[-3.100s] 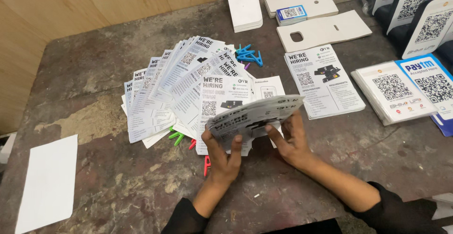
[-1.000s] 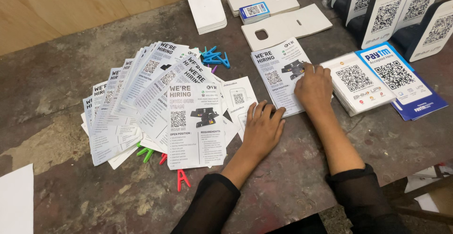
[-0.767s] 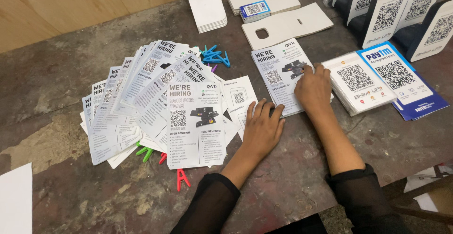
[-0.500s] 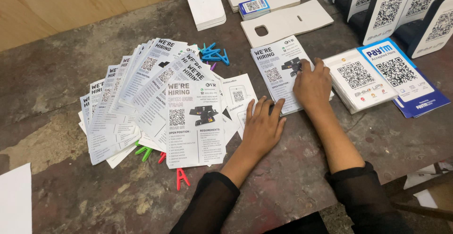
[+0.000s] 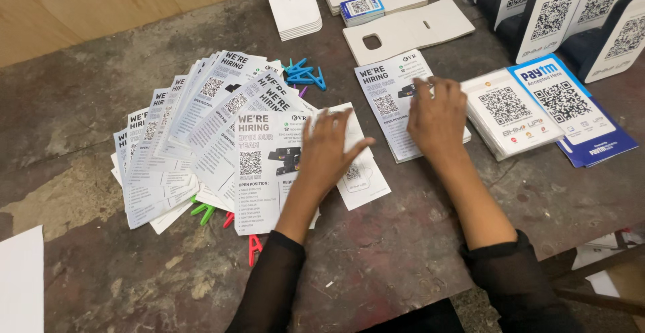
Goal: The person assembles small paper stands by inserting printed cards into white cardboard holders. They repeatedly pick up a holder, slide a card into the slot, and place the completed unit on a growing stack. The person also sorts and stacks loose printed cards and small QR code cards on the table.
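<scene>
The left hand lies flat, fingers spread wide, palm down on the top leaflet of the fanned spread — holding nothing, just pressing, prob. to keep the slippery sheets from sliding apart. The fan runs from the table's left-centre toward the middle, each printed sheet offset from the next so its heading shows; that overlap looks deliberate, an easy way to count or peel off one at a time.

The right hand rests palm down w/ fingers loosely splayed on a separate neat stack of the same leaflets, just right of the fan — not gripping anything as far as I can tell. Fingertips sit near the stack's upper edge, thumb side toward the square coded cards beside it.

A smaller white card pokes out under the left hand. Blue clips lie just behind the fan; green and red clips peek from under its near edge, partly buried. White board pieces and upright coded stands sit well back on the worn table.
</scene>
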